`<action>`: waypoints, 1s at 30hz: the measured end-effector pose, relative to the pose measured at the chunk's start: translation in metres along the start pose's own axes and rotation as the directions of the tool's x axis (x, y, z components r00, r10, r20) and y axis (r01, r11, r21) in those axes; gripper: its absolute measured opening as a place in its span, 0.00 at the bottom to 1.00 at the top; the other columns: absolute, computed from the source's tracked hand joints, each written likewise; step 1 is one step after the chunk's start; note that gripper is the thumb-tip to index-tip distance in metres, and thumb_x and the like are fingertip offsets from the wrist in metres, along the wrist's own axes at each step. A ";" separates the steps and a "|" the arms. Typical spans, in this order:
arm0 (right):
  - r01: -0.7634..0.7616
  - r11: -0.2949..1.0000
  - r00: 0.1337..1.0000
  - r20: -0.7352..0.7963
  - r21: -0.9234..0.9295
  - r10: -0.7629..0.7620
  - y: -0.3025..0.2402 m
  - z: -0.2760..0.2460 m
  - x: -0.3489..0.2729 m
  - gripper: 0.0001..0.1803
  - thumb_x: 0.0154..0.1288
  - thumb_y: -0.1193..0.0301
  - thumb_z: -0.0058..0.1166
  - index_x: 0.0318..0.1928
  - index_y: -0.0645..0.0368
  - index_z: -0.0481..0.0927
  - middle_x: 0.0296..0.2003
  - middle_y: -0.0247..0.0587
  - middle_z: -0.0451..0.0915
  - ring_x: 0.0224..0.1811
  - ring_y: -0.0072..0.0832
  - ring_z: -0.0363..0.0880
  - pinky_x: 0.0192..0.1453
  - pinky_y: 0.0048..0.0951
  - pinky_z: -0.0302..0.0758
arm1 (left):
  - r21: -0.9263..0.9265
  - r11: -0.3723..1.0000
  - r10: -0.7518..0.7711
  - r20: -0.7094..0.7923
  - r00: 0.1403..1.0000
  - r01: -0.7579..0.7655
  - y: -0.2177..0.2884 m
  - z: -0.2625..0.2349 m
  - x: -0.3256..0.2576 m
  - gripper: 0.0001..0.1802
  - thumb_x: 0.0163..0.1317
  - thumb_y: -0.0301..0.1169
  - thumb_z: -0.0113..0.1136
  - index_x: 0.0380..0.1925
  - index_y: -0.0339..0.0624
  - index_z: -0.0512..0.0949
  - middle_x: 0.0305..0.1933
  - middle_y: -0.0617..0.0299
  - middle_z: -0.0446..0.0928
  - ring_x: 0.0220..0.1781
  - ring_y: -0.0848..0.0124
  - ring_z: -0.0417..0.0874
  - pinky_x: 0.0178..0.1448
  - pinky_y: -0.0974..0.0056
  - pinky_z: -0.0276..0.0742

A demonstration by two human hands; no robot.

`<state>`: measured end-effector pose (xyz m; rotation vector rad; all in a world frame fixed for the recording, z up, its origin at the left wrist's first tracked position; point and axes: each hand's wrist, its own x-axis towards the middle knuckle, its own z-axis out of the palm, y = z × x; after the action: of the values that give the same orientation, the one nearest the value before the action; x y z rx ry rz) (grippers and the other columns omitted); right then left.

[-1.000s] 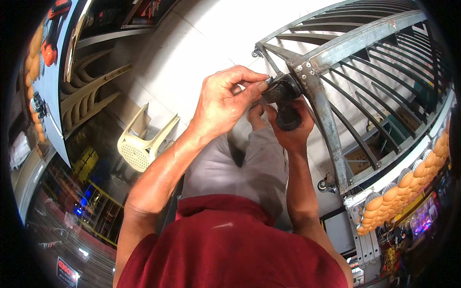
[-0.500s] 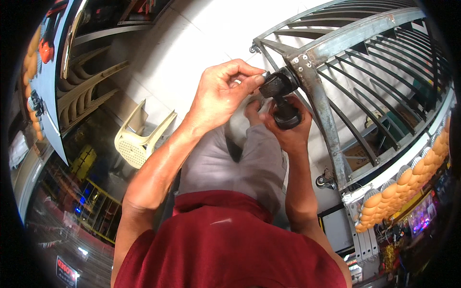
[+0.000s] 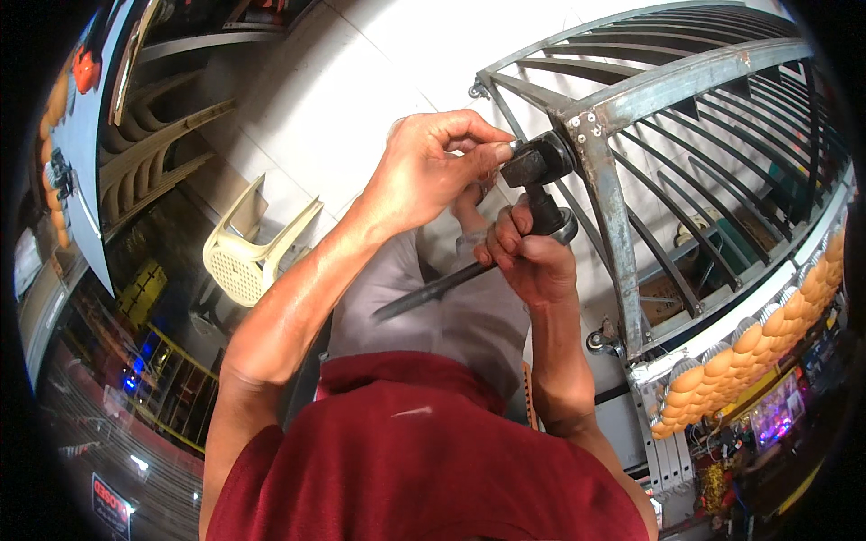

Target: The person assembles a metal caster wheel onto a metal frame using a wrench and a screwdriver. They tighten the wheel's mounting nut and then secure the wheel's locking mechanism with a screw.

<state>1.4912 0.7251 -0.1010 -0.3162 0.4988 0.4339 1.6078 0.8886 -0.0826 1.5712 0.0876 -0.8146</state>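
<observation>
At the upper corner of a metal rack sits a dark caster-like part, with a round black piece against the frame and a worn block in front. My left hand is closed, pinching a small shiny metal piece between thumb and fingertips at the block's edge; its exact kind is too small to tell. Below, my right hand grips a black ratchet wrench near its round head. Its tapered handle points down-left across my lap, and its socket end reaches up to the caster-like part.
Slatted bars of the rack fill the right side, with small casters at other corners. Egg trays line the lower right. A cream plastic chair stands left, near stacked chairs. White floor tiles lie beyond my hands.
My right hand has turned the wrench, so its long handle now shows, swung down-left over my lap. My left hand keeps its pinch. The whole view has shifted slightly.
</observation>
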 end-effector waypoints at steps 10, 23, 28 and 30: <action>0.233 0.057 0.763 0.146 -0.971 -0.630 -0.007 -0.001 0.014 0.21 0.51 0.81 0.72 0.46 0.61 0.79 0.36 0.38 0.82 0.35 0.27 0.81 0.37 0.27 0.78 | -0.039 0.993 0.112 0.023 0.993 -0.111 -0.001 -0.006 0.003 0.08 0.66 0.27 0.66 0.42 0.37 0.86 0.33 0.64 0.84 0.33 0.81 0.79 0.34 0.74 0.73; 0.164 0.849 0.961 -0.111 -0.503 -0.252 0.005 -0.012 0.003 0.17 0.53 0.72 0.72 0.40 0.55 0.77 0.31 0.32 0.76 0.31 0.26 0.75 0.40 0.32 0.74 | -0.105 0.994 -0.028 0.057 0.998 0.034 0.005 -0.005 -0.001 0.07 0.66 0.26 0.65 0.42 0.37 0.85 0.31 0.65 0.83 0.30 0.84 0.78 0.31 0.77 0.71; 0.334 -0.236 0.605 0.400 -0.912 -0.688 -0.006 -0.015 0.028 0.18 0.50 0.82 0.72 0.41 0.62 0.78 0.35 0.40 0.82 0.36 0.30 0.80 0.40 0.31 0.77 | -0.099 0.995 0.017 0.045 0.999 -0.013 0.012 -0.008 0.000 0.08 0.66 0.25 0.65 0.43 0.36 0.84 0.32 0.64 0.82 0.32 0.83 0.78 0.34 0.77 0.74; 0.281 -0.346 0.560 0.446 -0.895 -0.698 -0.003 -0.015 0.028 0.21 0.48 0.82 0.74 0.40 0.60 0.77 0.37 0.40 0.80 0.38 0.29 0.79 0.43 0.29 0.77 | -0.025 0.999 0.034 0.028 0.999 -0.034 0.011 -0.009 -0.003 0.09 0.66 0.24 0.65 0.45 0.36 0.84 0.34 0.64 0.82 0.33 0.83 0.78 0.35 0.77 0.74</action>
<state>1.5086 0.7260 -0.1271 -2.1357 0.1483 -0.3745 1.6152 0.8956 -0.0722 1.5338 0.0502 -0.8059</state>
